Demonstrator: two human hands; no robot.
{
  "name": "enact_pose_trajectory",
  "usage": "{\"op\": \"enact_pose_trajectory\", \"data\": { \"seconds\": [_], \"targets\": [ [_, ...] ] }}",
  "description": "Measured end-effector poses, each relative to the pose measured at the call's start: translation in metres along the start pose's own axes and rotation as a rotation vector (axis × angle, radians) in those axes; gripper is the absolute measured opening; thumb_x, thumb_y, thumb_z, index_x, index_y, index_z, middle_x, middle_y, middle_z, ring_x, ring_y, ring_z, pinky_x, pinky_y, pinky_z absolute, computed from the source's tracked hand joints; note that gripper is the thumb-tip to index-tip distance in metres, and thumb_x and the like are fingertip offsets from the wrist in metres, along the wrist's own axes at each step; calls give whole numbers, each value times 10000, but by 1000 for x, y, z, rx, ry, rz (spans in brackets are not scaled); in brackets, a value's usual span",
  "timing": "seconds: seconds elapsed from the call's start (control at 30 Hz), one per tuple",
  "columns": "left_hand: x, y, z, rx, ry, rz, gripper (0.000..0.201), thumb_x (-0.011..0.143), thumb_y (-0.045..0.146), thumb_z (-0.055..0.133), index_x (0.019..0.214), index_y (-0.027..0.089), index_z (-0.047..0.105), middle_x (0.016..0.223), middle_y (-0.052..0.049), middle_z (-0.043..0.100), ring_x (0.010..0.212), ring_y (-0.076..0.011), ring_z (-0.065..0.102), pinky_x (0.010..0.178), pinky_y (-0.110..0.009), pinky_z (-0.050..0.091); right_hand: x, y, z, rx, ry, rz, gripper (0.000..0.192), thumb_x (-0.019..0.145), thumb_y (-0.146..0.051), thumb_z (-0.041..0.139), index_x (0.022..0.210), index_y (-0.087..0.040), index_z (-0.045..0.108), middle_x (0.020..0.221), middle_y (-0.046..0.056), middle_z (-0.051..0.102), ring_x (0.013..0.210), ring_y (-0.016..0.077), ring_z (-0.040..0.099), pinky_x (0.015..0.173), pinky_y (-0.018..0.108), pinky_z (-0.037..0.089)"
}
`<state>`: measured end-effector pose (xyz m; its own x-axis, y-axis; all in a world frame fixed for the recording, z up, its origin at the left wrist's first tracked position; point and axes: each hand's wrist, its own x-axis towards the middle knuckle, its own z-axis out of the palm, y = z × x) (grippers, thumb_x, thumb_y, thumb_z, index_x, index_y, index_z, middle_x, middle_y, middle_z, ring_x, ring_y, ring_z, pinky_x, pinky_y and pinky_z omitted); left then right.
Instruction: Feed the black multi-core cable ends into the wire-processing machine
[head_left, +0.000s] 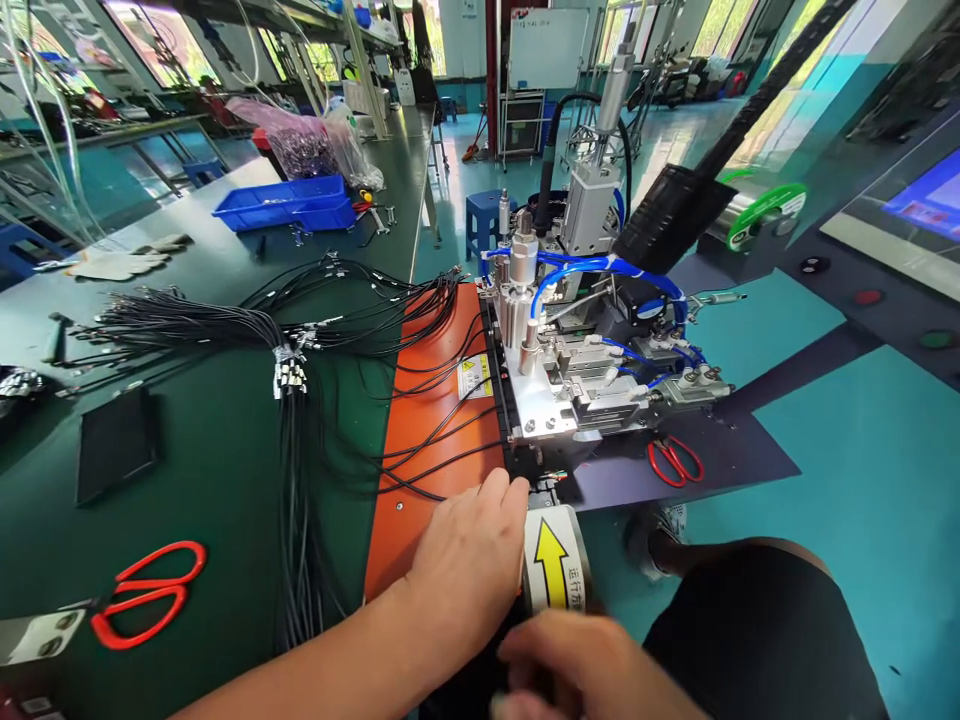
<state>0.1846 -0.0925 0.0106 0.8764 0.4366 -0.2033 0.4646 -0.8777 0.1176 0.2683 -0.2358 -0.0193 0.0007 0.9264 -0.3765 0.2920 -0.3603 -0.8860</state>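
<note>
My left hand [480, 540] rests at the near edge of the orange plate [442, 440], its fingers curled down and mostly hidden. Just beyond its knuckles, thin coloured wire ends [555, 477] stick out at the front of a metal machine [592, 390] with blue air tubes. Black cables [427, 445] run across the plate toward the machine. Lower down, my right hand [577, 650] is smeared by motion, so I cannot make out its fingers. A white label with a yellow arrow [553, 560] lies between the two hands.
On the green table are a bundle of black cables [292, 500] with white connectors, red-handled scissors [150, 590] and a black tray [118, 440]. A blue bin [285, 205] stands behind. More red scissors [679, 462] lie right of the machine, below a green-rimmed spool [765, 215].
</note>
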Motion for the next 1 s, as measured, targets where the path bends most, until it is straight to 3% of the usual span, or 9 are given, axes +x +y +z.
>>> {"op": "enact_pose_trajectory", "data": {
  "seconds": [0.07, 0.13, 0.23, 0.37, 0.43, 0.5, 0.67, 0.87, 1.0],
  "targets": [
    [0, 0, -2, 24, -21, 0, 289, 921, 140, 503, 1195, 158, 590, 933, -61, 614, 726, -247, 655, 576, -379, 528, 9, 12, 23, 5, -84, 10, 341, 712, -351, 749, 1027, -222, 749, 835, 41, 746, 614, 158, 588, 538, 227, 362],
    [-1, 0, -1, 52, 4, 5, 321, 923, 148, 509, 1237, 149, 576, 892, -53, 620, 686, -242, 657, 543, -367, 518, 20, 21, 39, 132, -179, -33, 225, 722, -294, 712, 930, -225, 761, 732, 11, 717, 578, 135, 584, 522, 200, 362],
    [-3, -2, 3, 61, 121, 28, 374, 911, 140, 535, 1284, 154, 552, 877, -44, 629, 661, -231, 648, 523, -349, 497, 23, 20, 43, 303, -169, -63, 164, 769, -329, 659, 834, -210, 751, 651, -6, 649, 541, 109, 542, 486, 177, 347],
    [-6, -1, 2, -133, 307, 123, 310, 934, 163, 508, 1235, 197, 570, 874, -29, 623, 712, -212, 618, 585, -339, 491, 13, -7, 16, 386, -108, 4, 148, 812, -278, 597, 810, -166, 695, 625, -16, 546, 552, 92, 451, 485, 181, 303],
    [-6, 0, 1, -295, 351, 169, 240, 965, 188, 469, 1172, 210, 589, 875, -23, 619, 771, -197, 601, 662, -332, 495, 9, -20, -7, 388, -16, -50, 131, 839, -236, 564, 806, -158, 664, 671, -19, 526, 612, 95, 425, 538, 196, 320],
    [-5, 0, -1, -425, 341, 200, 199, 995, 229, 437, 1105, 214, 601, 875, -19, 616, 798, -182, 578, 713, -320, 482, 8, -27, -31, 301, 135, -76, 163, 887, -226, 518, 811, -164, 649, 715, -16, 546, 662, 108, 443, 596, 214, 355],
    [1, -5, 1, -550, 270, 277, 226, 1028, 280, 394, 1029, 204, 606, 906, -35, 608, 833, -180, 527, 743, -310, 432, 6, -24, -71, 80, 313, -69, 198, 944, -308, 522, 883, -217, 687, 829, -11, 634, 761, 145, 555, 672, 245, 417],
    [8, -9, 15, -646, 364, 367, 140, 989, 177, 475, 1020, 195, 610, 885, -30, 608, 817, -160, 514, 712, -278, 401, 5, -11, -74, 1, 385, -85, 210, 973, -341, 517, 897, -245, 688, 869, -7, 613, 807, 146, 574, 728, 267, 433],
    [12, -9, 26, -680, 442, 376, 137, 981, 151, 499, 1057, 184, 609, 897, -39, 607, 833, -148, 523, 748, -266, 415, 4, 13, -62, 209, 487, -44, 320, 933, -444, 590, 1216, -295, 585, 912, -4, 562, 798, 149, 559, 700, 267, 464]
  ]
}}
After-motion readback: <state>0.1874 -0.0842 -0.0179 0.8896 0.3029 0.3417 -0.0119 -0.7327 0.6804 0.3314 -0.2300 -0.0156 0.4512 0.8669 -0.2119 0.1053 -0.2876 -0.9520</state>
